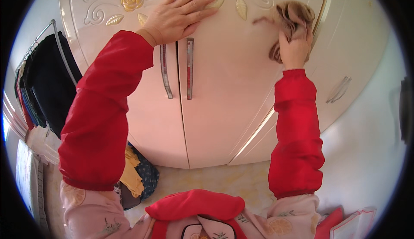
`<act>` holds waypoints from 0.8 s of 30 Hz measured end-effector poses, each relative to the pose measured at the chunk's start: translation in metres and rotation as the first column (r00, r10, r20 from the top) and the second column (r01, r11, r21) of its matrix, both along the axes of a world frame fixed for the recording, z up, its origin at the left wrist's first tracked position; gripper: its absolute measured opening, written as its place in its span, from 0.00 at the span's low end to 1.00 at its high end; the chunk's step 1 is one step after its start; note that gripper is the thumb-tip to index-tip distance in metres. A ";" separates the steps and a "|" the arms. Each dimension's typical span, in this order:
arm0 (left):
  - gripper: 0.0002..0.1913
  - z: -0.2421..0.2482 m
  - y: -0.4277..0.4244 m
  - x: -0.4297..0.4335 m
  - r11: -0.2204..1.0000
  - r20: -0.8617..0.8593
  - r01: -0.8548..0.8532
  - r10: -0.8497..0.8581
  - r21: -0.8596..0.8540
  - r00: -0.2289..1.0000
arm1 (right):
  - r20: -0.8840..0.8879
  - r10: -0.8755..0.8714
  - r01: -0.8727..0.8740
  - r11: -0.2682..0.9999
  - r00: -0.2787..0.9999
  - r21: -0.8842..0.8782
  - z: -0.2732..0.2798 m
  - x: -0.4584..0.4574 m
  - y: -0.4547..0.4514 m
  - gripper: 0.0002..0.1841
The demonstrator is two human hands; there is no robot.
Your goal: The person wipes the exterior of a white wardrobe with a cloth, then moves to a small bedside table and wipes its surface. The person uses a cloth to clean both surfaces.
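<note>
Before me stands a glossy pale wardrobe (220, 109) with raised gold roses and leaves and two long door handles. My left hand (184, 15) rests flat on it, fingers spread across the gap between two doors, just above the handles, and holds nothing. A crumpled brown cloth (296, 15) is in my right hand (295, 49), against the right part of the wardrobe, with folds hanging below the wrist's left side. Red sleeve covers are on both forearms. Part of the right hand's fingers is hidden by the cloth.
Dark clothes (51, 80) hang on a metal rack (59, 45) at the left. Below, a yellow garment (132, 174) lies on a dark patterned fabric pile (148, 174) on the floor. A smaller handle (339, 90) is at the right. Red and white items (352, 224) sit at the lower right.
</note>
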State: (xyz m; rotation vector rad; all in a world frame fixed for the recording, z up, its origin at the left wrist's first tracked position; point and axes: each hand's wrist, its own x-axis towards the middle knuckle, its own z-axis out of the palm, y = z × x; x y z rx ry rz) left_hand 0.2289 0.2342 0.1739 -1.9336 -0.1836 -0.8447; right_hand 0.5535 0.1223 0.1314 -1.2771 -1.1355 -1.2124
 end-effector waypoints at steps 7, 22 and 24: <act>0.33 -0.042 -0.058 0.031 0.731 0.326 0.474 -0.350 -0.491 0.878 | -0.407 0.535 -0.637 0.752 0.741 -0.172 -0.047 -0.010 -0.009 0.34; 0.30 -0.199 -0.168 -0.163 -0.610 0.909 0.780 0.390 0.136 0.147 | -0.487 0.869 -0.579 -0.355 0.085 -0.734 -0.001 -0.350 -0.124 0.23; 0.30 -0.210 -0.172 -0.192 -0.553 0.894 0.804 0.445 0.221 0.060 | -0.483 0.875 -0.577 -0.376 0.037 -0.725 -0.009 -0.362 -0.121 0.23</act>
